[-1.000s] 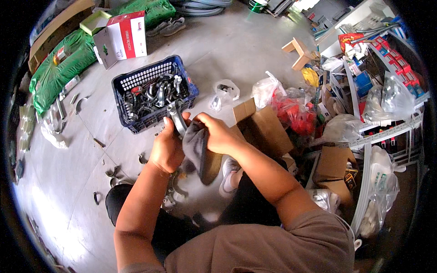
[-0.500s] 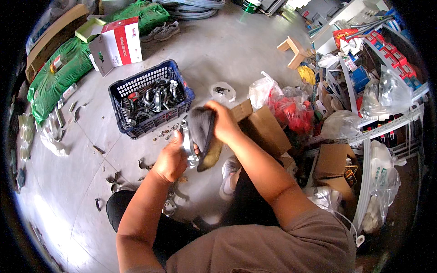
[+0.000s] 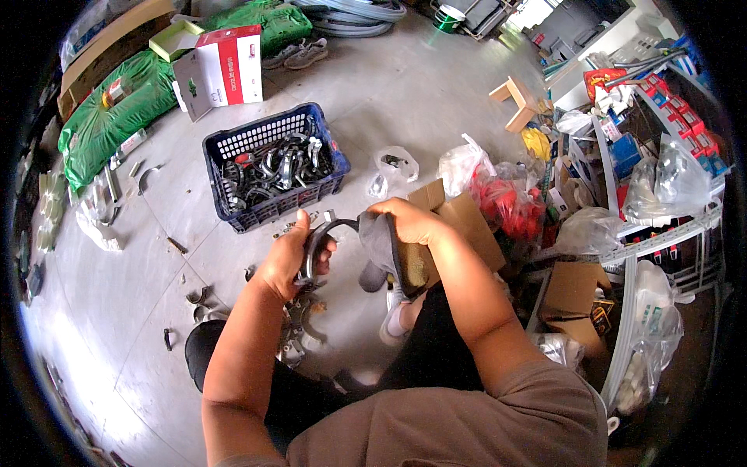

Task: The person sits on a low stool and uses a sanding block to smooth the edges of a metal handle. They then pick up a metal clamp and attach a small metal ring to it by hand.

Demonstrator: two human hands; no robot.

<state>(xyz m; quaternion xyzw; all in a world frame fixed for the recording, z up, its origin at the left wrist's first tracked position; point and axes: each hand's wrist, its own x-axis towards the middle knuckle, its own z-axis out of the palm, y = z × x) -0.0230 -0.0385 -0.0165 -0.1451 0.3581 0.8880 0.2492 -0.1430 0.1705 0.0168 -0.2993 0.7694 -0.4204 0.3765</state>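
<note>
Two bare hands work close together on the near side of the dark blue basket [image 3: 292,203]. The left hand [image 3: 289,255], just below the basket's near wall, is partly closed around a dark, curved clamp [image 3: 313,247], its thumb pointing up along the band and its fingertips showing inside the curve. The right hand [image 3: 411,221], below and to the right of the basket, is closed on a grey cloth [image 3: 378,240] with a tan patch that hangs from the grip. The clamp's upper end reaches the cloth's edge; whether they press together, I cannot tell.

The basket, open-topped with slotted walls, holds a heap of metal clamps [image 3: 292,165] and one red piece [image 3: 244,159]. Small metal bits [image 3: 289,227] lie on the floor just off its near wall, and loose curved pieces [image 3: 198,296] lie farther below it.

Right of the basket sits a clear bag [image 3: 398,159] with something dark inside. Beyond that bag are a white bag [image 3: 459,165] and a see-through bag of red items [image 3: 510,204]. An open cardboard box [image 3: 472,233] stands below and right of the basket, its contents hidden. Farther right, a second carton [image 3: 566,292] contains black-and-yellow packages [image 3: 601,302].
</note>
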